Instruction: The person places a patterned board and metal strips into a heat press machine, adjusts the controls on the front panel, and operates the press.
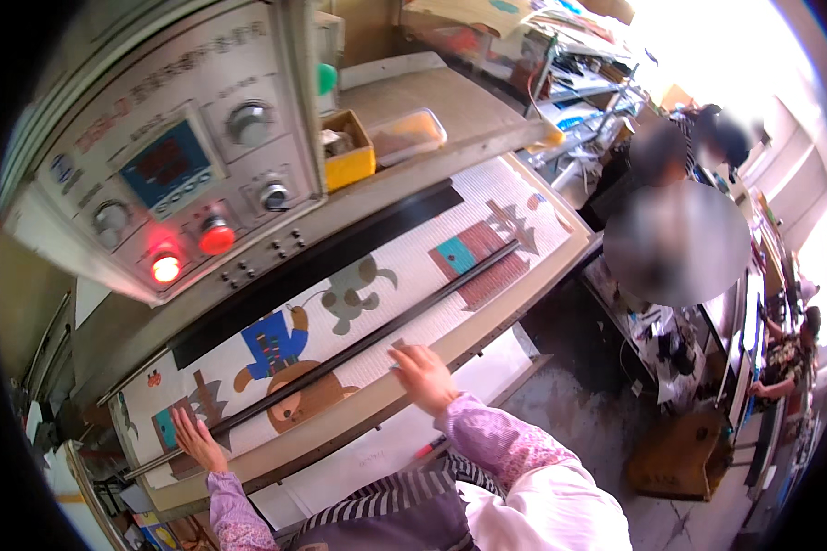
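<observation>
A white ribbed sheet point(397, 312) printed with cartoon animals, houses and trees lies on the machine's bed, and a long dark bar point(358, 345) runs slantwise across it. My left hand point(198, 443) rests with its fingers stretched out on the left end of the sheet, beside the bar. Over the sheet's near edge is my right hand point(423, 378), its fingers bent together. A tiny grey bit shows at those fingertips, too small to name. The printed bear point(303, 397) lies between my hands.
Above the bed at left stands a control panel point(170, 147) with knobs, a display and a glowing red lamp point(165, 266). A yellow box point(349, 156) and a clear plastic tub point(409, 136) sit on the ledge behind. A cardboard box point(678, 456) stands right; people are farther off.
</observation>
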Motion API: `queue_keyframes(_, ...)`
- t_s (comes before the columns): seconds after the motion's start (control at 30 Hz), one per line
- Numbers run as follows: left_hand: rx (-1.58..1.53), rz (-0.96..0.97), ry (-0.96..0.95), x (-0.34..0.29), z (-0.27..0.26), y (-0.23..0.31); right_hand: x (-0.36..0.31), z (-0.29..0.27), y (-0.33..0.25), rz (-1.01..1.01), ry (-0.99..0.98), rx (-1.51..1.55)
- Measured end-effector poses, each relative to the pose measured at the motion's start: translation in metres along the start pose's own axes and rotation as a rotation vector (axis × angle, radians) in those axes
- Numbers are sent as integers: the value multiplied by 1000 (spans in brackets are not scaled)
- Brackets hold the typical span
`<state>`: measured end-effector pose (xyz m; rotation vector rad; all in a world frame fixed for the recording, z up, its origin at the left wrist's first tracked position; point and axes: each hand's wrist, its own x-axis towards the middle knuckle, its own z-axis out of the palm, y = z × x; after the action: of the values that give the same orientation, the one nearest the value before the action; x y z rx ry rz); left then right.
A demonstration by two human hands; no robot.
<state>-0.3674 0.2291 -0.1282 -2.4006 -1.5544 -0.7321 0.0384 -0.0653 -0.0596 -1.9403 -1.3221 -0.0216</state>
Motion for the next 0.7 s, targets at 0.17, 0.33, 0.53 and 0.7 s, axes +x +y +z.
queue_keyframes(0.17, 132, -3, -216, -1, 20, 4, -34, -30, 50, 198, 60, -67)
queue_keyframes(0.33, -46, -39, -228, 32, 39, -5, -42, -41, 83, 266, 123, -65)
queue_keyframes(0.53, 73, -34, -357, 31, 39, 6, -40, -52, 118, 331, 178, -93)
queue_keyframes(0.7, 34, -81, -413, 49, 43, 16, -32, -63, 151, 379, 262, -133)
